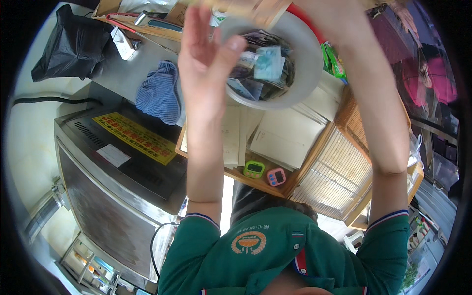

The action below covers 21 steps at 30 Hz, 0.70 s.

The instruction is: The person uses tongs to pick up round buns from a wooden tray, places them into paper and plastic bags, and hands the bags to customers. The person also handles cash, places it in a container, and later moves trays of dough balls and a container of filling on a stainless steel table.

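Above the bucket's left side is my left hand point(209, 56), fingers stretched upward and thumb held apart, slightly blurred. Its fingertips come near a blurred tan, wood-coloured object point(260, 11) at the top edge. My right forearm reaches up the right side to my right hand point(324, 14), whose fingers are cut off or smeared, so I cannot tell what they hold. Between my arms stands a pale round bucket point(310, 73). Inside it lies a loose heap of paper banknotes point(269, 64), with bluish-green ones on top.
White paper stacks point(287, 137) lie in a wooden tray beneath the bucket. Nearby are a green timer point(253, 169), a pink timer point(276, 177) and a slatted wooden rack point(327, 172). A metal appliance point(123, 196), blue striped cloth point(160, 93) and black plastic bag point(69, 46) are left.
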{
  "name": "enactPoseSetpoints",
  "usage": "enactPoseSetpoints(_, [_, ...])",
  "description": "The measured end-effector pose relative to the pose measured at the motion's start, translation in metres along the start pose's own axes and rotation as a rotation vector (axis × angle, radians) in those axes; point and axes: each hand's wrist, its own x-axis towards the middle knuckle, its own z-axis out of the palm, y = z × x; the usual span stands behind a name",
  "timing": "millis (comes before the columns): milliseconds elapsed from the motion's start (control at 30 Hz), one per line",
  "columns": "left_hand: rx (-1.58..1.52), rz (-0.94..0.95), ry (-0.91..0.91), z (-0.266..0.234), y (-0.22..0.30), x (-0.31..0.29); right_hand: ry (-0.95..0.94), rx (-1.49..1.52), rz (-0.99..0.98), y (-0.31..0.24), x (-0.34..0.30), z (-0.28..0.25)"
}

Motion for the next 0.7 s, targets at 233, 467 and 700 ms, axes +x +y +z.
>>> enactPoseSetpoints(233, [-0.657, -0.285, 0.247, -0.018, 0.010, 0.008, -0.381, 0.141, -0.048, 0.070, -0.037, 0.037])
enactPoseSetpoints(467, [-0.657, -0.217, 0.255, -0.045, 0.009, -0.028, -0.725, -0.915, -0.428, 0.138, -0.048, 0.090])
enactPoseSetpoints(700, [-0.430, -0.368, 0.355, -0.039, 0.016, -0.053, -0.426, -0.538, -0.071, 0.129, -0.021, 0.043])
